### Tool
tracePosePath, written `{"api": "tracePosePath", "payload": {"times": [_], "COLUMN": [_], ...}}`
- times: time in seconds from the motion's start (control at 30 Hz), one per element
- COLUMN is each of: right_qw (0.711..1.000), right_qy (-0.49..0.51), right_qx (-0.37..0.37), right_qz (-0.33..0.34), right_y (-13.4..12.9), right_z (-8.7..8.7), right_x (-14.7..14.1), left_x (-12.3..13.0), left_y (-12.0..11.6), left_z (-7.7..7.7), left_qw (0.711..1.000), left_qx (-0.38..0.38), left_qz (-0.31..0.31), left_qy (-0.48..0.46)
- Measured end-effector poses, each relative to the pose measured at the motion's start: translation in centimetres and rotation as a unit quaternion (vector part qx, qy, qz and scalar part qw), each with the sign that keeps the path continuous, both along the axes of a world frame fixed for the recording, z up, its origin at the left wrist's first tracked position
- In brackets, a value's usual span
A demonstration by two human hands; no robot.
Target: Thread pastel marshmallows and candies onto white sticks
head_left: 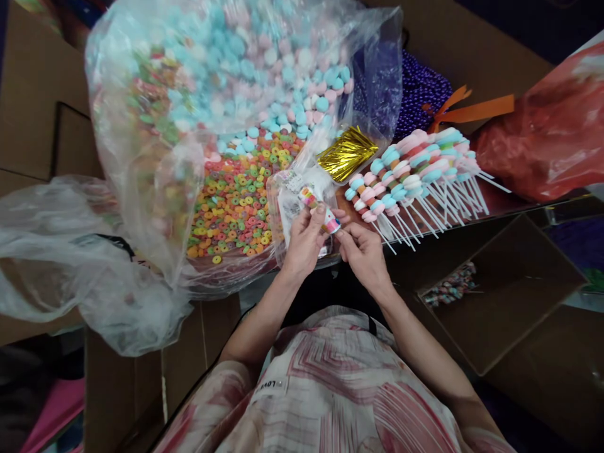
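Observation:
My left hand (306, 242) is closed around a small candy skewer (331, 223) in a colourful printed wrapper, held over the table's front edge. The fingers of my right hand (363, 248) pinch at its lower end. Behind my hands lies a clear plastic packet (295, 189). Just beyond it is a bundle of gold twist ties (346, 153). To the right, a pile of candy skewers (413, 170) rests with white sticks pointing toward the front edge. Ring candies (236, 204) and pink, blue and white candies (292, 113) lie in a large open plastic bag on the left.
A red plastic bag (547, 132) sits at the right, beside an orange ribbon (476, 111) and a purple beaded-looking bundle (419, 91). Below the table on the right is a box (509, 296) with several wrapped pieces in one corner. Crumpled clear plastic (136, 314) hangs over the left edge.

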State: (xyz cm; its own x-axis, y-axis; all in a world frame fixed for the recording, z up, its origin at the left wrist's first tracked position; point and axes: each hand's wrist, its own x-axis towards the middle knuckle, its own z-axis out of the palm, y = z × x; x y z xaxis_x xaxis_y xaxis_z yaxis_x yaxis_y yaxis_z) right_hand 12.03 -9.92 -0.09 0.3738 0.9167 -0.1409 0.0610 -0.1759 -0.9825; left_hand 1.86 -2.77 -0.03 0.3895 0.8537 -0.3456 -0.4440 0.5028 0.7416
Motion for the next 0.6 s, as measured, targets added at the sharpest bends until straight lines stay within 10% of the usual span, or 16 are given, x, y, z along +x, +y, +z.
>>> {"api": "tracePosePath", "payload": {"times": [0.27,0.6], "right_qw": [0.996,0.997], "right_qy": [-0.07,-0.057], "right_qx": [-0.002,0.014], "right_qz": [-0.05,0.052], "right_y": [1.4,-1.4], "right_z": [0.0,1.5], "right_x": [-0.5,0.7], "left_x": [0.5,0.6], "left_y": [-1.5,-0.2], "left_z": [-0.7,0.2], "left_qw": [0.994,0.999], "left_qx": [0.11,0.031], "left_qz": [0.009,0.012], "left_qy": [0.017,-0.003]}}
